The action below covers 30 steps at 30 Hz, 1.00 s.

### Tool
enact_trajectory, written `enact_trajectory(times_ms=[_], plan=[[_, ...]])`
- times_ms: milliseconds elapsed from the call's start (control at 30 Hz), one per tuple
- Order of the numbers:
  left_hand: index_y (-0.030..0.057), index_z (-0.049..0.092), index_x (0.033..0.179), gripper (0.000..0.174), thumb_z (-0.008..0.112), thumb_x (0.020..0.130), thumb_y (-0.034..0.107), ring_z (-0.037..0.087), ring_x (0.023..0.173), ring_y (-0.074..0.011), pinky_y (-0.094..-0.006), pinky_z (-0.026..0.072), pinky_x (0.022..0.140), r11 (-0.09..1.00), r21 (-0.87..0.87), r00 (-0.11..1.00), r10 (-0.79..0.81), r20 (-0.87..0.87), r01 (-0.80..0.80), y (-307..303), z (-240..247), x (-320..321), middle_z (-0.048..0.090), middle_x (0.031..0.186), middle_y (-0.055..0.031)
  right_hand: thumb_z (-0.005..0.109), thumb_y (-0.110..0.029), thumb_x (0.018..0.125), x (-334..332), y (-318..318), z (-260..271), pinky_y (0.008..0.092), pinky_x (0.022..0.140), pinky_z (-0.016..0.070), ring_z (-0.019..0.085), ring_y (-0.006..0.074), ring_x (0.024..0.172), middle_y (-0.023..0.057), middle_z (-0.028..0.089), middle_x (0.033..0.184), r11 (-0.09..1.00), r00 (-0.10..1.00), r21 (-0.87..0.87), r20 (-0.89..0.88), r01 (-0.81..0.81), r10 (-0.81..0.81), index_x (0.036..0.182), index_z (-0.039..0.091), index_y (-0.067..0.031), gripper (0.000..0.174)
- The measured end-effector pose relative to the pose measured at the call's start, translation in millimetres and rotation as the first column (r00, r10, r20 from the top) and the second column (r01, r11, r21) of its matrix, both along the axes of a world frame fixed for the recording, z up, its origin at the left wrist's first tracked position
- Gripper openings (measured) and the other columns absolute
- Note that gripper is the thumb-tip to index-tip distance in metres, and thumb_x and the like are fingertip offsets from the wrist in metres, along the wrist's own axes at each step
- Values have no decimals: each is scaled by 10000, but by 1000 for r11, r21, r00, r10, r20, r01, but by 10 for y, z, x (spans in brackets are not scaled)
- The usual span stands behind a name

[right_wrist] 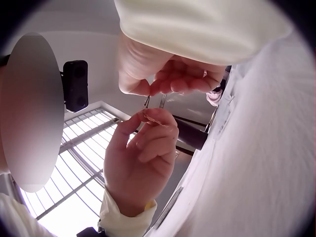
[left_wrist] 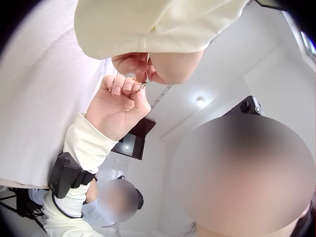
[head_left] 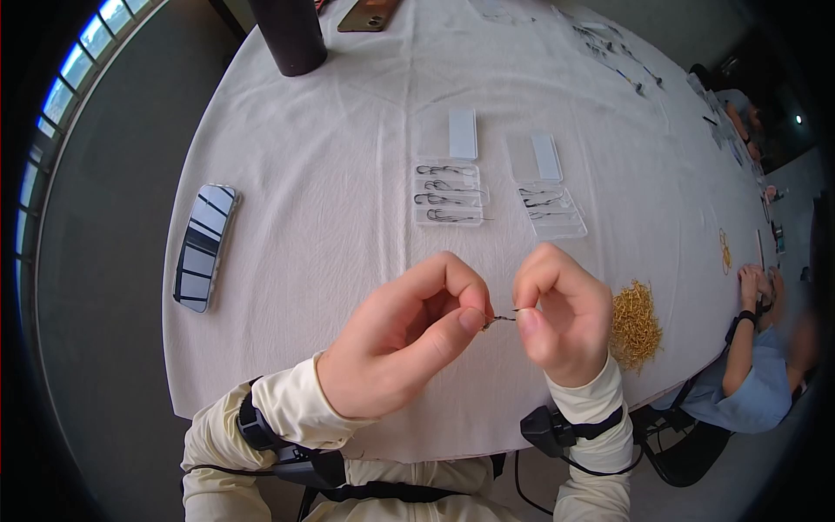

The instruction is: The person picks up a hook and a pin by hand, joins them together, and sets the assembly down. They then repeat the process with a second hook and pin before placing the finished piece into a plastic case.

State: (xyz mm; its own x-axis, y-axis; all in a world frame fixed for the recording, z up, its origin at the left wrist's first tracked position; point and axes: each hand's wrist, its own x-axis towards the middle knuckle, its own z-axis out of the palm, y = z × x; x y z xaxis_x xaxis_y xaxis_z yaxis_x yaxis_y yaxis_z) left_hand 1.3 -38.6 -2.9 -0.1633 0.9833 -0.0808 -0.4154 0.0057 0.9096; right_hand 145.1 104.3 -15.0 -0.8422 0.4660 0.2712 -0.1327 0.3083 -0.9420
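Observation:
Close together over the near side of the table, both hands work on a thin dark strand (head_left: 499, 319). My left hand (head_left: 391, 344) pinches one end between thumb and index finger. The thumb and fingertip of my right hand (head_left: 570, 317) pinch the other end, with the short dark stretch showing between them. In the left wrist view a small golden part (left_wrist: 137, 80) shows by the fingertips; the fingers hide most of the strand. Beyond the hands lie two clear plastic boxes with lids open, the left box (head_left: 448, 222) and right box (head_left: 565, 228), holding dark looped strands in compartments.
A heap of small golden metal pieces (head_left: 637, 326) lies right of my right hand. A phone (head_left: 206, 248) rests at the left edge, and a dark cylinder (head_left: 291, 39) stands at the back. Another person (head_left: 752, 374) sits at the right over the white tablecloth (head_left: 348, 174).

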Motion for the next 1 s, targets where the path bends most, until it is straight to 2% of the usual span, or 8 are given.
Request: enact_trajectory(times_ms=[67, 167, 400, 467, 700, 767, 933, 1000], plan=[[29, 495, 992, 83, 487, 979, 110, 463, 842, -59, -211, 391, 747, 1000, -1, 999, 15, 44, -15, 3, 7, -6, 517, 944, -9, 588, 23, 718, -1, -14, 6, 239, 633, 415, 485, 102, 673, 28, 514, 756, 999, 1000, -35, 15, 14, -14, 755, 528, -22, 84], [20, 494, 990, 94, 488, 978, 113, 497, 914, -88, -242, 410, 828, 1000, -3, 998, 20, 55, -20, 2, -29, -16, 532, 971, -29, 585, 17, 740, 11, -24, 11, 235, 658, 415, 481, 93, 687, 25, 513, 762, 993, 999, -115, 41, 37, -33, 761, 530, -16, 68], [14, 494, 980, 90, 484, 975, 104, 518, 937, -112, -272, 423, 874, 999, 0, 998, 46, 37, -46, 27, -63, -2, 528, 961, -32, 578, -7, 781, 29, -26, 15, 235, 688, 410, 474, 77, 706, 11, 509, 765, 964, 998, -265, 67, 34, -17, 783, 533, -9, 45], [41, 476, 952, 128, 505, 963, 165, 377, 628, -50, -201, 342, 567, 993, -10, 992, 115, -52, -115, 47, -73, 24, 521, 949, -69, 579, -11, 784, 35, -21, 22, 235, 689, 409, 473, 75, 708, 9, 511, 765, 955, 997, -294, 76, 23, 0, 788, 535, -7, 44], [28, 484, 958, 85, 507, 953, 110, 418, 690, -58, -206, 371, 608, 986, -67, 984, 148, -103, -156, 43, -56, 24, 529, 959, -61, 593, -14, 802, 12, -54, 16, 235, 697, 411, 479, 69, 718, -2, 518, 771, 897, 993, -441, 114, 34, 18, 807, 550, -8, 44], [16, 498, 953, 70, 539, 932, 68, 488, 762, -85, -225, 418, 685, 981, 34, 933, 194, -305, -193, 44, -94, 20, 543, 978, -71, 600, -7, 798, 1, -81, 10, 236, 695, 414, 481, 68, 720, -3, 523, 773, 901, 994, -432, 109, 43, 4, 808, 552, -9, 49], [3, 508, 948, 61, 555, 915, 25, 551, 840, -112, -256, 461, 780, 982, -4, 909, 172, -380, -188, 25, -86, 50, 568, 957, -72, 626, 16, 770, -31, -146, 8, 235, 686, 423, 491, 70, 710, -1, 534, 774, 925, 994, -373, 106, 74, -36, 806, 560, -14, 80], [-2, 508, 952, 61, 553, 914, 14, 559, 852, -109, -259, 469, 790, 981, -44, 894, 156, -419, -191, 22, -77, 63, 574, 946, -68, 641, 30, 743, -36, -144, -55, 231, 658, 424, 501, 81, 689, 9, 541, 767, 975, 994, -199, 63, 98, -87, 793, 565, -22, 104]])
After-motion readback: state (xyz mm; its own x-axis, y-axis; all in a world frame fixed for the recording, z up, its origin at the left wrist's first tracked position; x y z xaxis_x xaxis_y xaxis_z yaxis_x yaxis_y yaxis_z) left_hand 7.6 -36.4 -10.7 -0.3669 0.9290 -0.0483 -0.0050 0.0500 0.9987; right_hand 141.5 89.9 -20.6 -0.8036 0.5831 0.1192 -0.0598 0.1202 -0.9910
